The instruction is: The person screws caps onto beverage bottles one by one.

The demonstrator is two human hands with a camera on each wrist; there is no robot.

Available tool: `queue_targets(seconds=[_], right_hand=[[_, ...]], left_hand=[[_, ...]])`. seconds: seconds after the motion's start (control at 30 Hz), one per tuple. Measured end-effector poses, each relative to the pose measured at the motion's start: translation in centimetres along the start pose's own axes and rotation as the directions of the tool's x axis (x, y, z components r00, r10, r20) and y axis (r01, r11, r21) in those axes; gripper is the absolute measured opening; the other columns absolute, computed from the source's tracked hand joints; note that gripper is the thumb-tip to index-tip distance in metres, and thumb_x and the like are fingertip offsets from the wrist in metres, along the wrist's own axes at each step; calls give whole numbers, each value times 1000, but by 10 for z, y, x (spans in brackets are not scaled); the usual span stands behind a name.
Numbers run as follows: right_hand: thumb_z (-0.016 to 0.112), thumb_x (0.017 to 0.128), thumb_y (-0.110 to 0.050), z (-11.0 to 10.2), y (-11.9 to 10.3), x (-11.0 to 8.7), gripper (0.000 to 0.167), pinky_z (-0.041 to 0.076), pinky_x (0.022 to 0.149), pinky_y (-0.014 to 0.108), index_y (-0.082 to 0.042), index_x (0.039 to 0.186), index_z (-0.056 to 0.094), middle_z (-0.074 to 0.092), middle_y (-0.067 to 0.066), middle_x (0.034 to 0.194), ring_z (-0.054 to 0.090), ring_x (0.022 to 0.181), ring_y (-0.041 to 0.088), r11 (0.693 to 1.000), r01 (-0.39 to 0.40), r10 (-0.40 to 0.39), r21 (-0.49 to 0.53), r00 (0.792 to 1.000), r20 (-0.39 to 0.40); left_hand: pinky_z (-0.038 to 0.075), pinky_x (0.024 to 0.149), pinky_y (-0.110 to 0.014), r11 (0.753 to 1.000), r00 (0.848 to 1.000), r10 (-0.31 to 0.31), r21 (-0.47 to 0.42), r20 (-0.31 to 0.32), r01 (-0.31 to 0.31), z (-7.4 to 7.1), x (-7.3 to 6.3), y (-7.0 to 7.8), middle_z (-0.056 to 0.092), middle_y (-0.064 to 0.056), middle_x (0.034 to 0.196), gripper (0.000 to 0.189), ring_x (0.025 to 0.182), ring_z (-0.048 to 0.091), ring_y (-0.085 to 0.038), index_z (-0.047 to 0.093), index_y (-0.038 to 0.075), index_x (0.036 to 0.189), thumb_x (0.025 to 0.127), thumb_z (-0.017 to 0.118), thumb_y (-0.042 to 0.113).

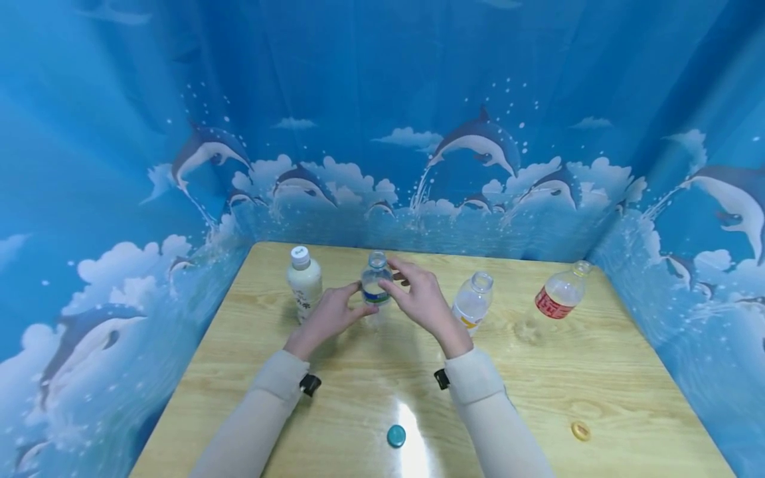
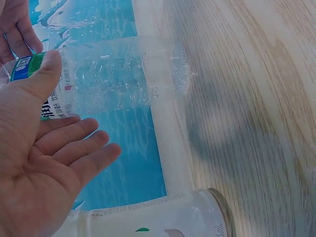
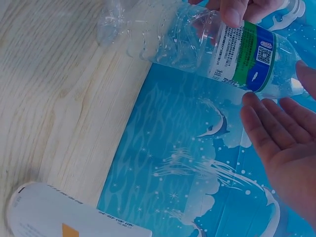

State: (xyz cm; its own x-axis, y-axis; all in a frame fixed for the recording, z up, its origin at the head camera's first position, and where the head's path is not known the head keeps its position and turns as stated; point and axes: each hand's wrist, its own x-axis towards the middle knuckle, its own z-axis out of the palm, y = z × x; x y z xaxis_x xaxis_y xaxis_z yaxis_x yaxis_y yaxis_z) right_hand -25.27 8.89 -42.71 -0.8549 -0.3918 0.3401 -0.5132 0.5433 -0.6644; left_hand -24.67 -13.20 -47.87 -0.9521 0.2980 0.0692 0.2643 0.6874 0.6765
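Blue curtains [image 1: 358, 79] stand behind and on both sides of a pale wooden table [image 1: 508, 411], printed with leaping dolphins [image 1: 475, 139], white clouds [image 1: 340, 180] and splashing water. Soft vertical folds run down the cloth; whether it is one sheet or several is hard to tell. A bright patch of light [image 1: 414, 451] shines on the tabletop's near edge.
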Motion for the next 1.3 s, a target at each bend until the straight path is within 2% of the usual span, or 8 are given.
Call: queue_targets(seconds=[0.23, 0.53, 0.63, 0.73, 0.93, 1.07, 1.27, 1.3], right_hand=[[70, 103, -28, 0, -3, -5, 49, 62, 96, 48, -4, 145, 61, 69, 18, 138, 74, 113, 31, 1000, -2, 2, 26, 1000, -7], [71, 103, -29, 0, -15, -27, 47, 63, 94, 47, -5, 143, 63, 70, 16, 138, 75, 112, 27, 999, 44, -44, 16, 999, -22], [71, 103, -31, 1, -20, -39, 48, 64, 93, 43, -7, 143, 63, 70, 13, 139, 76, 112, 25, 998, 63, -63, -1, 998, -31], [72, 102, -30, 3, -24, -51, 48, 64, 92, 40, -6, 143, 64, 70, 13, 138, 76, 111, 23, 996, 89, -90, -11, 995, -47], [75, 100, -25, 2, -33, -70, 45, 65, 89, 43, -7, 140, 65, 72, 13, 134, 77, 108, 25, 990, 142, -142, -12, 987, -78], [76, 99, -23, 0, -38, -79, 44, 65, 89, 43, -8, 139, 66, 73, 12, 133, 77, 107, 24, 984, 174, -175, -22, 980, -92], [80, 95, -17, 3, -44, -91, 45, 65, 88, 38, -4, 136, 67, 75, 14, 129, 77, 102, 24, 971, 237, -241, -43, 962, -127], [80, 95, -17, 4, -44, -93, 45, 65, 88, 36, -3, 136, 67, 75, 14, 128, 77, 102, 24, 969, 244, -248, -47, 960, -129]], left_hand=[[60, 94, -51, 1000, 1000, 9, -13, -12, -9, -1, -4, 3, 76, -21, 124, 72, 82, 76, -20, 53, 8, 154, 96, 76, 45], [61, 94, -50, 999, 998, 51, -1, -41, -51, -1, -30, 11, 74, -19, 130, 68, 100, 77, -33, 59, 7, 149, 95, 77, 45], [61, 85, -45, 999, 998, 48, -15, -38, -49, 0, -43, 13, 75, -17, 129, 67, 82, 77, -27, 59, 8, 149, 95, 78, 44], [57, 76, -39, 998, 998, 63, -24, -32, -64, 0, -56, 16, 78, -14, 116, 69, 57, 63, -19, 57, 8, 151, 95, 78, 44], [61, 78, -40, 990, 991, 125, -61, -53, -129, 6, -77, 22, 79, -11, 120, 68, 73, 72, -17, 58, 8, 150, 95, 77, 44], [59, 68, -31, 987, 991, 125, -97, -45, -129, 8, -87, 28, 78, -14, 123, 67, 64, 67, -9, 58, 7, 149, 96, 77, 42], [61, 96, -53, 987, 994, 98, -127, -39, -102, 12, -101, 34, 73, -18, 133, 65, 109, 76, -36, 60, 5, 146, 94, 79, 41], [61, 95, -53, 986, 994, 99, -131, -37, -103, 12, -104, 35, 73, -18, 132, 65, 107, 77, -36, 61, 5, 145, 94, 79, 40]])
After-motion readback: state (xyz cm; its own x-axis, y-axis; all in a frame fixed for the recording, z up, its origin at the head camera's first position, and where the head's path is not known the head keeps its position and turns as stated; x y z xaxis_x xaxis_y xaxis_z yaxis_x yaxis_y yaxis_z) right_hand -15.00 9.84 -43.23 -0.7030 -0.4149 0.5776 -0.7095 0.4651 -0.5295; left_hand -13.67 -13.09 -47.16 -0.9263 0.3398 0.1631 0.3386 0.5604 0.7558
